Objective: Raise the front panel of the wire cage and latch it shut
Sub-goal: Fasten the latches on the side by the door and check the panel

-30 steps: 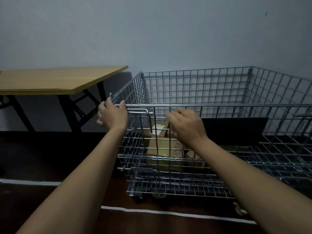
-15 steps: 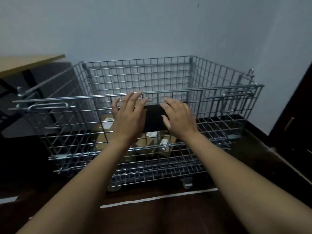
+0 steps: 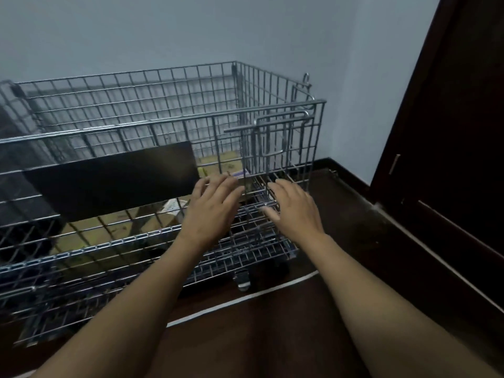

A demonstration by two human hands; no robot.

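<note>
The wire cage point(image 3: 169, 88) stands on the dark floor against the wall. Its front panel point(image 3: 152, 126) is upright, with a black plate point(image 3: 114, 178) fixed to it. A U-shaped wire latch point(image 3: 281, 124) sits at the panel's upper right corner. My left hand point(image 3: 215, 205) hovers with spread fingers in front of the panel, just right of the black plate. My right hand point(image 3: 296, 208) is beside it, fingers apart, near the panel's lower right. Neither hand holds anything. Whether the fingertips touch the wires is unclear.
Cardboard boxes point(image 3: 109, 230) lie inside the cage. A caster point(image 3: 242, 279) shows under its front right corner. A white line point(image 3: 245, 298) runs across the floor. A dark wooden door point(image 3: 447, 159) stands close on the right, and a baseboard runs along the wall.
The view has swung right, from the cage's left corner to its right corner. Both hands left the left end of the panel and moved along it to the right, fingers now spread.
</note>
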